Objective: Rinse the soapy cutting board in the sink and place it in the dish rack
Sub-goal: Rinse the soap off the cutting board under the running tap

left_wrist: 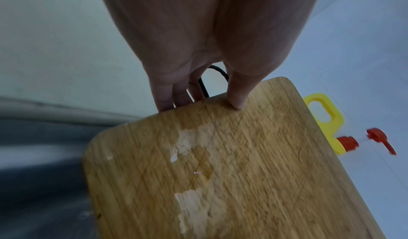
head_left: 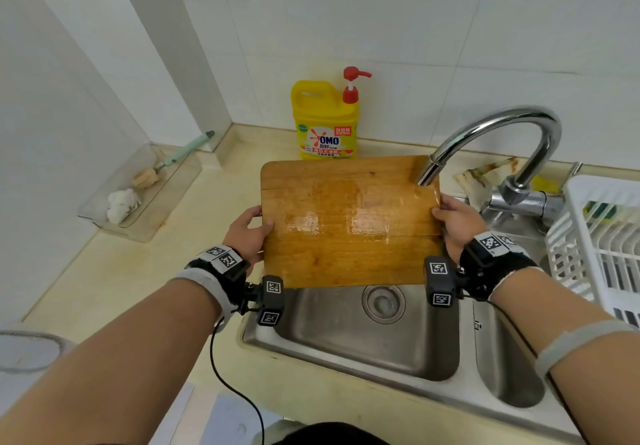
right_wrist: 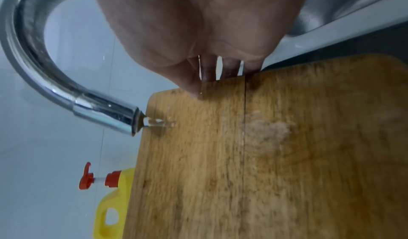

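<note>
Wooden cutting board (head_left: 349,223) is sitting mid-frame over the sink (head_left: 363,337), left hand (head_left: 247,231) and right hand (head_left: 457,221) each gripping a side edge. Water from the faucet (head_left: 495,139) is striking its upper right corner; tilting the board steadily should be sheeting suds off toward the drain.

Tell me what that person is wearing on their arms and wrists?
Both forearms are bare. The left hand and right hand have no gloves. Each wrist wears a black strap with black-and-white square code tags and a small black camera box hanging below. A thin black cable trails from the left wrist. A grey band wraps the right forearm.
</note>
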{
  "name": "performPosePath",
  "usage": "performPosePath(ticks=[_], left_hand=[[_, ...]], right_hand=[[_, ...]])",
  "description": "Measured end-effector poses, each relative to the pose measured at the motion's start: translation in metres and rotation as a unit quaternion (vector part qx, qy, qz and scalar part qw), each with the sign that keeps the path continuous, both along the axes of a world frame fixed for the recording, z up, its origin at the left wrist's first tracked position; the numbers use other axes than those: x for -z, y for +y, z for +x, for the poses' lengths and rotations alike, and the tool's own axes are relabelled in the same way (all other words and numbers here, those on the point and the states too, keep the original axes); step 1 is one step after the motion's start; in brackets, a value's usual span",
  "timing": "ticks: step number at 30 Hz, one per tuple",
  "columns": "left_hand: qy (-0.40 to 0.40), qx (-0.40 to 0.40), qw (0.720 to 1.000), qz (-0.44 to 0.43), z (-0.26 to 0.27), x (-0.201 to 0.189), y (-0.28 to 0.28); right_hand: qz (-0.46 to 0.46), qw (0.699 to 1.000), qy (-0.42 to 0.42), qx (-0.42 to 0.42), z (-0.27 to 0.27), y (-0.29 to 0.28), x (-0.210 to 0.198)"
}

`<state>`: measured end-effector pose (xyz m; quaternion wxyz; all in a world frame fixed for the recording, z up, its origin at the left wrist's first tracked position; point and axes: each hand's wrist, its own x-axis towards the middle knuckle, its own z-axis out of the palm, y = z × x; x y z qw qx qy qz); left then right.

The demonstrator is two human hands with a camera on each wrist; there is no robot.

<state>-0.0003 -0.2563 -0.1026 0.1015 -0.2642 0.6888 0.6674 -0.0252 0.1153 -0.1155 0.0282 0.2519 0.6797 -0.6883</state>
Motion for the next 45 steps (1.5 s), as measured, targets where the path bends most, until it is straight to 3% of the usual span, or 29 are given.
performPosePath(ticks=[7, 11, 17, 27, 42, 45], left_hand=[[-0.004, 0.08, 0.997, 0.011, -0.019, 0.018, 0.036], [-0.01, 0.091, 0.993, 0.071, -0.024, 0.023, 0.064], [-0.046, 0.151, 0.985, 0.074, -0.033, 0.046, 0.09], [-0.114, 0.197, 0.961, 0.158, -0.028, 0.049, 0.139], [-0.223, 0.275, 0.934, 0.058, -0.012, 0.048, 0.112], [-0.211, 0.276, 0.937, 0.028, -0.018, 0.048, 0.099]], right_hand=[[0.005, 0.999, -0.013, 0.045, 0.033, 0.031, -0.022], [0.026, 0.997, -0.004, 0.074, 0.053, 0.052, -0.027], [0.035, 0.995, 0.004, 0.094, 0.078, 0.065, -0.052], [0.068, 0.99, 0.012, 0.126, 0.101, 0.091, -0.068], [0.161, 0.981, -0.093, 0.057, 0.081, 0.064, -0.062], [0.167, 0.979, -0.11, 0.043, 0.074, 0.08, -0.031]])
